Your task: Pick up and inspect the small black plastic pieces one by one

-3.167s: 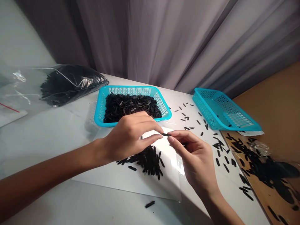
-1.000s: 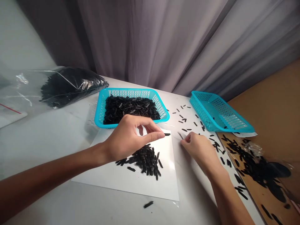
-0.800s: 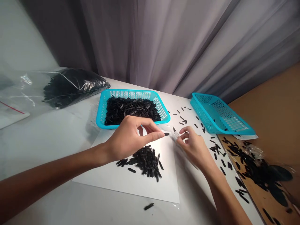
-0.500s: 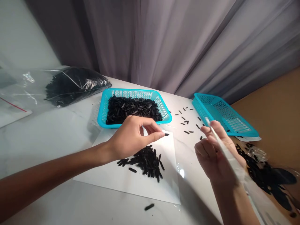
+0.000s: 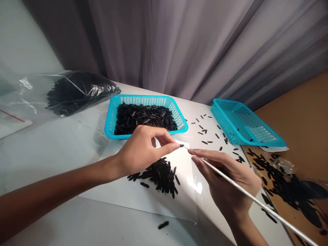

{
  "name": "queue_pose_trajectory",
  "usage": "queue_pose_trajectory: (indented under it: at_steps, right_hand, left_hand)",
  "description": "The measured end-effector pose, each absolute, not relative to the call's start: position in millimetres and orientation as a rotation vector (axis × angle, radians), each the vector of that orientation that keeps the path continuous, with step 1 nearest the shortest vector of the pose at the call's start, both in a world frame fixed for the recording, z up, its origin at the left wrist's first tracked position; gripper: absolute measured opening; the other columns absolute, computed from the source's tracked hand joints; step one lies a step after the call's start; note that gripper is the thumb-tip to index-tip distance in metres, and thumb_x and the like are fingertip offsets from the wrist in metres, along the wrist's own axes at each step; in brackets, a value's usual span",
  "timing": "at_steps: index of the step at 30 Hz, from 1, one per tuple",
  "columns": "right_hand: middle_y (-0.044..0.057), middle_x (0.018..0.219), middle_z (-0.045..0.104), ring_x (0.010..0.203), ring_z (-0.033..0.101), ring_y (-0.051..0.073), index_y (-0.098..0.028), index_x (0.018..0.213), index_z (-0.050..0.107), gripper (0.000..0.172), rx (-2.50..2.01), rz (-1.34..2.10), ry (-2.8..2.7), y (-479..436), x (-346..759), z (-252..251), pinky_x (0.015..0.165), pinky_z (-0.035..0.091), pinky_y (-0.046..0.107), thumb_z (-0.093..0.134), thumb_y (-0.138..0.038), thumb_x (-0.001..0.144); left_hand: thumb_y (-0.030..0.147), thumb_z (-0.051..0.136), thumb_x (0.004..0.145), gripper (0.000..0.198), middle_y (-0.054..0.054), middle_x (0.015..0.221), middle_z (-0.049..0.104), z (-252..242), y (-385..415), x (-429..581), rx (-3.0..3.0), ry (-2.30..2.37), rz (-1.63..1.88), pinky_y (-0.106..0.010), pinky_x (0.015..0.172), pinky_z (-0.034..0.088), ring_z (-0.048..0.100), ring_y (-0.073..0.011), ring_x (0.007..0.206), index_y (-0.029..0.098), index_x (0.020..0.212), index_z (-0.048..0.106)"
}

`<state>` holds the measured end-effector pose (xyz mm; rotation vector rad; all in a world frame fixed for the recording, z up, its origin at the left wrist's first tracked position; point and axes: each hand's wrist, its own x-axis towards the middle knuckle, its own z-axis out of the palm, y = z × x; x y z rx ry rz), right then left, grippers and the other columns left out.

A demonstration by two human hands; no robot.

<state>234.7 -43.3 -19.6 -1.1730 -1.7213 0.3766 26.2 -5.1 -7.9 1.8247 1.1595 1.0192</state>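
My left hand (image 5: 151,148) pinches a small black strip (image 5: 181,145) between thumb and fingertips, its end poking out to the right. In my right hand (image 5: 228,176) is a long thin white rod (image 5: 238,187) with a fine needle-like tip, held like a pen. That tip meets or nearly meets the strip's end; contact is too fine to tell. Below my left hand, a pile of black strips (image 5: 164,177) lies on a white sheet (image 5: 115,198). Just beyond the hand stands a blue basket (image 5: 107,124) filled with similar strips.
A clear plastic bag (image 5: 77,94) of black pieces lies at the left. Another blue basket (image 5: 225,119) stands at the right, holding a few strips. Loose strips (image 5: 202,128) scatter between the baskets. More black pieces (image 5: 279,184) cover the brown surface at right. A grey curtain (image 5: 166,44) hangs behind.
My right hand has moved left and turned over, bringing the white rod's tip to the strip. My left hand keeps its pinch on the strip, nearly still.
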Motion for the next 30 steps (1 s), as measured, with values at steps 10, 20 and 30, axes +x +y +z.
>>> queue_pose_trajectory:
  at_steps: [10, 20, 30]
  right_hand:
    - [0.003, 0.091, 0.082, 0.043, 0.063, 0.015, -0.031, 0.094, 0.076, 0.019, -1.066, 0.192, -1.815, -43, 229, -23, 0.039, 0.051, 0.031, 0.072, -0.016, 0.083]
    - [0.005, 0.094, 0.082, 0.055, 0.071, 0.018, -0.028, 0.093, 0.074, 0.014, -1.029, 0.106, -1.86, -43, 230, -29, 0.048, 0.058, 0.031, 0.071, -0.017, 0.085]
    - [0.008, 0.11, 0.079, 0.063, 0.074, 0.018, -0.027, 0.091, 0.067, 0.024, -0.94, -0.099, -2.094, -47, 233, -35, 0.051, 0.058, 0.029, 0.071, -0.005, 0.081]
  left_hand:
    - [0.029, 0.071, 0.086, 0.014, 0.002, 0.071, 0.074, -7, -7, 28, 1.834, 1.163, 1.025, -0.025, 0.058, 0.046, 0.065, -0.0136, 0.067, 0.021, 0.075, 0.076]
    - [0.027, 0.072, 0.085, 0.011, 0.004, 0.071, 0.074, -7, -8, 27, 1.828, 1.186, 1.046, -0.024, 0.059, 0.045, 0.064, -0.0119, 0.066, 0.023, 0.076, 0.076]
    - [0.03, 0.07, 0.086, 0.014, 0.005, 0.071, 0.075, -11, -12, 31, 1.797, 1.152, 0.992, -0.025, 0.059, 0.045, 0.064, -0.012, 0.066, 0.024, 0.075, 0.077]
